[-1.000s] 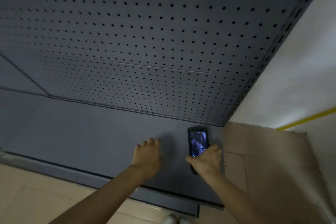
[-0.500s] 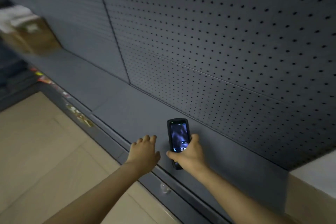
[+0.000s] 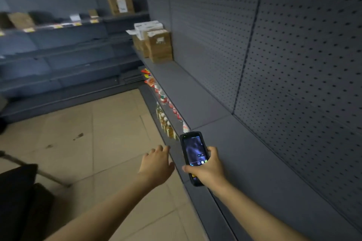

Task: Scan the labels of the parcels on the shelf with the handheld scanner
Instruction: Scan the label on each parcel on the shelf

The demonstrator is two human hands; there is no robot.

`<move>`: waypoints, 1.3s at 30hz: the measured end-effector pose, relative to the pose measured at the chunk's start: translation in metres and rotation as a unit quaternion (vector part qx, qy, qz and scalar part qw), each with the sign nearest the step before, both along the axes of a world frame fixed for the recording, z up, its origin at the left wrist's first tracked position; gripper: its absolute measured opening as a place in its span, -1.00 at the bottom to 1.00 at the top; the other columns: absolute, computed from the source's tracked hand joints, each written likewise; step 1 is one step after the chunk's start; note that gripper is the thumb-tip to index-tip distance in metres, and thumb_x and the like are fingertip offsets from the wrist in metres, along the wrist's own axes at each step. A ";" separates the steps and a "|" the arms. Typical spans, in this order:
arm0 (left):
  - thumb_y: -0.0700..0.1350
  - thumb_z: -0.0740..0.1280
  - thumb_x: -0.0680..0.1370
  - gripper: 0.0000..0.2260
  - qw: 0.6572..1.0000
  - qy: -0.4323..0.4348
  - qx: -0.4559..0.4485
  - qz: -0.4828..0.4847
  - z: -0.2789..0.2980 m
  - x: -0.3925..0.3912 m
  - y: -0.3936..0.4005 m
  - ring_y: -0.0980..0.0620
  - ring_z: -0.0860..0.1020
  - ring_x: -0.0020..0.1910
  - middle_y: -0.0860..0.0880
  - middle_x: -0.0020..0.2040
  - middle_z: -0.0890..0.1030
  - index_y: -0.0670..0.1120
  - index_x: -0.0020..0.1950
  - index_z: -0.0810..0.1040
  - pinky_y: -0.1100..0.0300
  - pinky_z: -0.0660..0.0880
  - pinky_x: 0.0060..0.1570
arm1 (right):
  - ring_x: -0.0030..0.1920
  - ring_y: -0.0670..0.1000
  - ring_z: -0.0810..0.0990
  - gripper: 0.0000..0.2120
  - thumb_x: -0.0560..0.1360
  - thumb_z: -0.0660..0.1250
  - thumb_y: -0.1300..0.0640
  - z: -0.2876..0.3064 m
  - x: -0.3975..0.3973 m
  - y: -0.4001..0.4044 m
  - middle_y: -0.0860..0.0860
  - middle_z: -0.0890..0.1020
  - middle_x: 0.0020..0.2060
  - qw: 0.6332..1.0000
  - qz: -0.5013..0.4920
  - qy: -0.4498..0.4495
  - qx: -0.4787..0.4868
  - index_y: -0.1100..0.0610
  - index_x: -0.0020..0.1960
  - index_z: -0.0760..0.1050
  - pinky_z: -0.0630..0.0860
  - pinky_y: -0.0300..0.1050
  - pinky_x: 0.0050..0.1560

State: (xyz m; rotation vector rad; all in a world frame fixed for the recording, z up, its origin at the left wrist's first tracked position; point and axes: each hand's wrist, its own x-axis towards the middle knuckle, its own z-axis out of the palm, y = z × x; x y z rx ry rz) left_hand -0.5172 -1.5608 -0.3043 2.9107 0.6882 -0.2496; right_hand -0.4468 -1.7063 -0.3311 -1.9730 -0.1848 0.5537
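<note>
The right hand grips the handheld scanner, screen up, over bare shelf; the left hand hangs spread and empty. The cardboard parcels stand well apart, so walk closer and aim squarely at each label

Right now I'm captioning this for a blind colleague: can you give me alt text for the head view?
A person's right hand holds a handheld scanner, screen lit, over a bare grey shelf. The left hand hovers open beside it. Cardboard parcels stand at the shelf's far end, against a pegboard wall.
</note>
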 end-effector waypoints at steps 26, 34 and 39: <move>0.10 0.20 0.59 -0.51 0.989 -0.010 -0.010 0.148 0.015 0.100 0.256 -0.09 0.44 0.28 -0.06 0.34 0.41 -0.03 0.47 0.23 0.06 0.38 0.24 | 0.01 -0.05 0.56 -0.17 0.21 0.65 0.10 0.015 0.142 0.298 -0.07 0.54 0.06 0.971 0.231 0.005 0.054 0.00 0.33 0.26 0.53 -0.22 -0.11; 0.12 0.20 0.59 -0.54 0.992 -0.003 -0.016 0.127 0.011 0.122 0.364 -0.08 0.43 0.26 -0.07 0.30 0.42 -0.08 0.42 0.30 0.08 0.36 0.25 | 0.01 -0.11 0.53 -0.12 0.20 0.67 0.09 0.012 0.166 0.408 -0.19 0.51 0.00 0.961 0.273 0.012 0.049 -0.01 0.38 0.27 0.40 -0.38 -0.23; 0.12 0.20 0.59 -0.54 0.994 -0.001 0.003 0.113 0.018 0.140 0.447 -0.06 0.43 0.25 -0.07 0.29 0.43 -0.08 0.41 0.31 0.08 0.36 0.25 | 0.14 -0.04 0.54 -0.07 0.20 0.67 0.07 0.013 0.183 0.485 -0.09 0.53 0.15 0.958 0.273 0.037 0.074 0.00 0.43 0.24 0.44 -0.33 -0.14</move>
